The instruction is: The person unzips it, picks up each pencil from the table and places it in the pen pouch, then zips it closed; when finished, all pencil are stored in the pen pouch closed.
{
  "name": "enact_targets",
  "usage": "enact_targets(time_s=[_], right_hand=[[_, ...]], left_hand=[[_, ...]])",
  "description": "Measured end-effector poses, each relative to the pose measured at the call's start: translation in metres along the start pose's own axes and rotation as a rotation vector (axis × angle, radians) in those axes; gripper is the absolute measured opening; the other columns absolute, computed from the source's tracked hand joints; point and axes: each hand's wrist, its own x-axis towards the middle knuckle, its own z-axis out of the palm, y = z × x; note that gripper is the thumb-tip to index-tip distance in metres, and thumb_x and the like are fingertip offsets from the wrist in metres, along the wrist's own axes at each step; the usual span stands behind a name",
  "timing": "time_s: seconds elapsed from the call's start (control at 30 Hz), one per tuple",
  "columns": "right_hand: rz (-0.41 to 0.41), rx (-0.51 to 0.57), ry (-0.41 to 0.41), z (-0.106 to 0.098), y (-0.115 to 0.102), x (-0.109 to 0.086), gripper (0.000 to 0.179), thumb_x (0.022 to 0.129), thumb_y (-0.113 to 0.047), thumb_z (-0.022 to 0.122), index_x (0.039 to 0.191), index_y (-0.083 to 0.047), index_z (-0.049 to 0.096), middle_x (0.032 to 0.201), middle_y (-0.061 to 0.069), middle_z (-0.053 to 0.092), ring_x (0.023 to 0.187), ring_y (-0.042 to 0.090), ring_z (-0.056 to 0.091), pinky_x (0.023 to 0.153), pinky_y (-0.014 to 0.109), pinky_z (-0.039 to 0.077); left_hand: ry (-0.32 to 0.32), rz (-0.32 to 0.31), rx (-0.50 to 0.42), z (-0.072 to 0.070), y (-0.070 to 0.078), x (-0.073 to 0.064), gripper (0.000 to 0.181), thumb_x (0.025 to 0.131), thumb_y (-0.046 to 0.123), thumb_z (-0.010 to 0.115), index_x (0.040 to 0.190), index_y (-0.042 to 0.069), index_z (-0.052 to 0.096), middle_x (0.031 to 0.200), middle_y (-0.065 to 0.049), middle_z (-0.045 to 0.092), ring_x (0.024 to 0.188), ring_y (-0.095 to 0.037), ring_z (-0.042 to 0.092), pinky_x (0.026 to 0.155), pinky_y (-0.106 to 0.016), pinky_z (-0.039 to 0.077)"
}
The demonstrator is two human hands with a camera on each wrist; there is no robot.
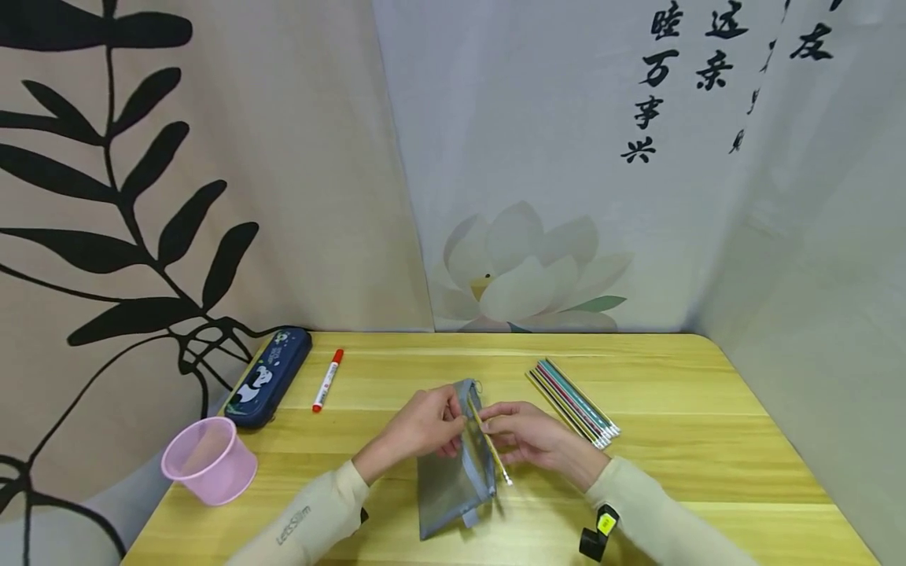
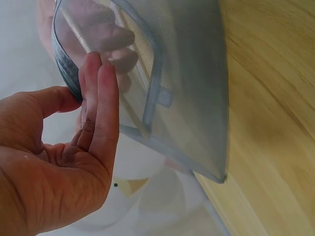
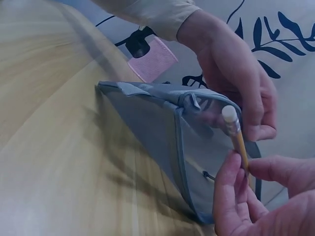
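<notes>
A grey mesh zip pouch [image 1: 442, 491] is held tilted up off the table's middle. My left hand [image 1: 428, 422] pinches the rim of its mouth between thumb and fingers. At the opening, my right hand [image 1: 529, 435] pinches a yellow pencil [image 3: 238, 141] between thumb and fingertips, its white eraser end pointing toward me. In the left wrist view, the pencil's slanting shaft and the right fingers show blurred through the mesh [image 2: 192, 98]. The zip pull [image 3: 208, 175] hangs at the pouch's edge.
Several striped pencils [image 1: 573, 402] lie side by side at the right. A red-capped marker [image 1: 328, 381] lies left of the pouch. Farther left are a dark blue panda pencil case [image 1: 269, 379] and a pink cup [image 1: 215, 469] near the table's left edge.
</notes>
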Motion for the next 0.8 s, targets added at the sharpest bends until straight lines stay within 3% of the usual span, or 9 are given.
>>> enact_targets(time_s=[0.27,0.5,0.63,0.8], right_hand=[[-0.052,-0.056,0.07,0.013,0.001,0.007,0.037,0.096,-0.015,0.07,0.129,-0.002,0.06,0.104,0.003,0.072,0.091,0.018,0.071,0.072,0.032,0.065],[-0.105,-0.098,0.107,0.023,0.004,0.01,0.035,0.093,-0.005,0.062,0.127,0.002,0.058,0.094,0.001,0.066,0.083,0.015,0.064,0.063,0.031,0.065],[-0.122,-0.104,0.113,0.023,0.004,0.007,0.033,0.095,-0.007,0.062,0.127,0.002,0.059,0.098,0.004,0.07,0.086,0.019,0.069,0.064,0.033,0.067],[-0.128,-0.115,0.148,0.015,0.002,0.002,0.035,0.102,-0.021,0.068,0.128,0.001,0.062,0.109,0.011,0.07,0.089,0.021,0.07,0.068,0.035,0.069]], left_hand=[[-0.005,0.026,0.003,0.003,0.003,0.003,0.01,0.098,0.009,0.067,0.094,0.006,0.058,0.068,-0.008,0.071,0.054,-0.02,0.072,0.051,-0.037,0.065],[-0.009,0.041,0.019,0.004,0.005,0.005,0.008,0.098,0.009,0.064,0.093,0.006,0.058,0.067,-0.005,0.071,0.054,-0.021,0.073,0.051,-0.039,0.065],[-0.009,0.017,0.029,0.004,0.006,0.004,0.009,0.099,0.012,0.064,0.093,0.007,0.058,0.068,-0.005,0.072,0.055,-0.021,0.073,0.053,-0.043,0.066],[0.0,-0.004,0.048,0.003,0.006,0.003,0.009,0.1,0.013,0.062,0.094,0.008,0.058,0.068,-0.004,0.072,0.053,-0.019,0.071,0.053,-0.048,0.066]])
